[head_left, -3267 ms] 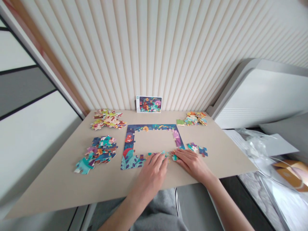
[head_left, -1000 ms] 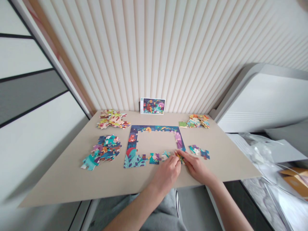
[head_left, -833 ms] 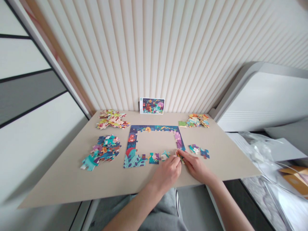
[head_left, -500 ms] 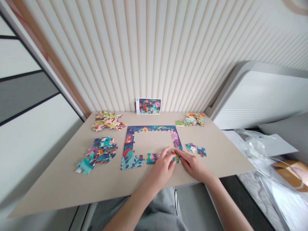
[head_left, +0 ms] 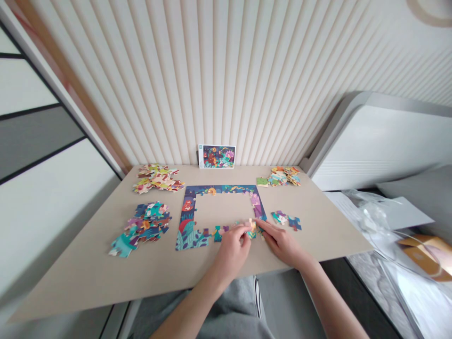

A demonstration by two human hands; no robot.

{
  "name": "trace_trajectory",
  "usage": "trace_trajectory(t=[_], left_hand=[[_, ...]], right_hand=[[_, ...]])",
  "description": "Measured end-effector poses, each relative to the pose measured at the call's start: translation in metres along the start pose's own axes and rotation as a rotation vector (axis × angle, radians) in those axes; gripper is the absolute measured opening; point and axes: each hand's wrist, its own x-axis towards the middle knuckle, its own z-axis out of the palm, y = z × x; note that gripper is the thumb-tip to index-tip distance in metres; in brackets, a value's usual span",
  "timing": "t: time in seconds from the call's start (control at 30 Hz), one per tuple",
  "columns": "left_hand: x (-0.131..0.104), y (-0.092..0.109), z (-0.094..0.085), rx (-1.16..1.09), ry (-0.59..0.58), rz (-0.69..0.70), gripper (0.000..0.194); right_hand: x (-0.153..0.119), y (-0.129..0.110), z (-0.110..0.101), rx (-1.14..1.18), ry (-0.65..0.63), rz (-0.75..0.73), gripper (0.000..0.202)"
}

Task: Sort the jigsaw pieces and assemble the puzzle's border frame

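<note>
A rectangular jigsaw puzzle frame [head_left: 192,240] lies on the table, its middle showing bare tabletop. Along its near side, toward the right, my left hand [head_left: 233,247] pinches an orange and teal puzzle piece [head_left: 252,226] between thumb and fingers. The piece looks slightly tilted; its far edge shows above the fingertips. My right hand [head_left: 282,242] lies with its fingers stretched out over the lower right corner of the frame, partly covering the pieces there. Just right of the frame are two loose pieces, a teal and white piece [head_left: 279,217] and a blue piece [head_left: 294,223].
A mixed blue and teal pile of pieces [head_left: 143,226] lies left of the frame. Farther back are a yellow and pink pile [head_left: 157,179] and an orange pile [head_left: 284,176]. A picture card [head_left: 217,157] leans against the ribbed wall. The table edge [head_left: 346,255] runs at right.
My left hand has drawn back slightly toward me and left, and the orange and teal piece shows more clearly at its fingertips. My right hand stays almost in place.
</note>
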Motion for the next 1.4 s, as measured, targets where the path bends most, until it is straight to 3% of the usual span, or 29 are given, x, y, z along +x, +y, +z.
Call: trace_trajectory(t=[0.13,0.3,0.5,0.83,1.03,1.1,1.23,1.4], left_hand=[[-0.011,-0.008,-0.032,0.07,0.059,0.064,0.03],[-0.026,-0.022,-0.057,0.117,0.004,0.057,0.026],[-0.029,-0.022,-0.058,0.086,-0.014,0.043,0.026],[-0.029,-0.026,-0.062,0.038,0.057,0.027,0.029],[-0.028,-0.03,-0.06,0.02,0.114,-0.013,0.025],[-0.028,-0.03,-0.06,0.018,0.115,-0.028,0.025],[-0.029,-0.03,-0.06,0.045,0.118,-0.046,0.026],[-0.03,-0.032,-0.061,0.057,0.088,-0.075,0.027]], right_hand=[[-0.002,0.0,0.001,-0.021,0.021,-0.01,0.055],[-0.005,-0.003,0.001,-0.068,0.058,-0.032,0.045],[-0.007,-0.003,0.0,-0.169,0.22,-0.01,0.036],[-0.008,-0.002,-0.001,-0.223,0.203,0.008,0.032],[-0.014,-0.018,0.005,-0.176,0.378,0.056,0.036],[-0.011,-0.029,0.01,-0.181,0.351,0.051,0.037],[0.009,-0.05,0.017,-0.179,0.156,0.0,0.045],[0.037,-0.053,0.014,-0.133,-0.001,-0.076,0.056]])
